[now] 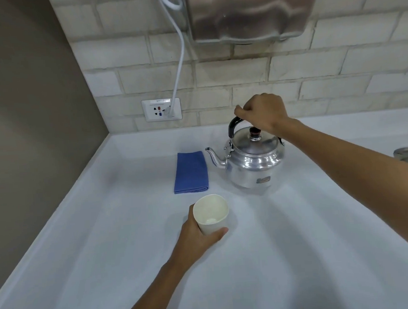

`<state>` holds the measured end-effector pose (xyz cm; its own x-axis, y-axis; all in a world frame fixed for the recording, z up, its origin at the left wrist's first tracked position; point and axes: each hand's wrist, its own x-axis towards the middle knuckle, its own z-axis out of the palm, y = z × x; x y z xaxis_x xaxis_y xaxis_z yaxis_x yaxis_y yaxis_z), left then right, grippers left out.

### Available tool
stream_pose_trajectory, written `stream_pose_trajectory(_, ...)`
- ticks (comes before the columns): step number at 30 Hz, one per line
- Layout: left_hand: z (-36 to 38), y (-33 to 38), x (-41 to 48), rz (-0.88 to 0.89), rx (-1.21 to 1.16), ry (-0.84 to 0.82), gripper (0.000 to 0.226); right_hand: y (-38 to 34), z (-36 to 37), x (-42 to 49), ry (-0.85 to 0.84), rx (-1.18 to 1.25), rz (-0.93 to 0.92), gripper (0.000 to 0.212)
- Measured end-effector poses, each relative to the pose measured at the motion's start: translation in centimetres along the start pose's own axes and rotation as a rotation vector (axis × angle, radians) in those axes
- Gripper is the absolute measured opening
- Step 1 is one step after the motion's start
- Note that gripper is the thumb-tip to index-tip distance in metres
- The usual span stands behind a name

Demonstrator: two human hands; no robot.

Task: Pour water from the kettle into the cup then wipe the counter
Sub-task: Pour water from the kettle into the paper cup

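The kettle (253, 160) is shiny metal and sits on the white counter (301, 244), toward the far side. Its spout points left. The right hand (264, 112) is wrapped tight around the black handle (234, 125) on top. The lid is on, with a dark knob.

The cup (212, 214) is white and sits nearer, to the left of the kettle and apart from it. The left hand (199, 236) is closed around its side, with the thumb on the near right. The cup leans a little.

A folded blue cloth (191, 171) lies flat just left of the spout, not touching it.

On the far brick wall there is a socket (161, 109) with a white cord (179, 59) plugged in. A metal box (250, 8) hangs above the kettle.
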<state>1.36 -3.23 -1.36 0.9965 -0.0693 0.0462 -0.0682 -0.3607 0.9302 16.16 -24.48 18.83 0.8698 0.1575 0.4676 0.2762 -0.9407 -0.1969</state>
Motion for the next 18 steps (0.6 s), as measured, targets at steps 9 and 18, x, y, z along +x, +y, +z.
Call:
stream_pose_trajectory(9,0.1,0.2,-0.1,-0.008,0.0,0.069,0.077,-3.8,-4.2,-4.0,-0.055,-0.206,-0.254,0.054)
stream_pose_trajectory(18,0.2,0.3,-0.2,0.004,-0.015,0.048,0.08,-6.4,-5.0,-6.7,-0.058,-0.336,-0.376,0.055)
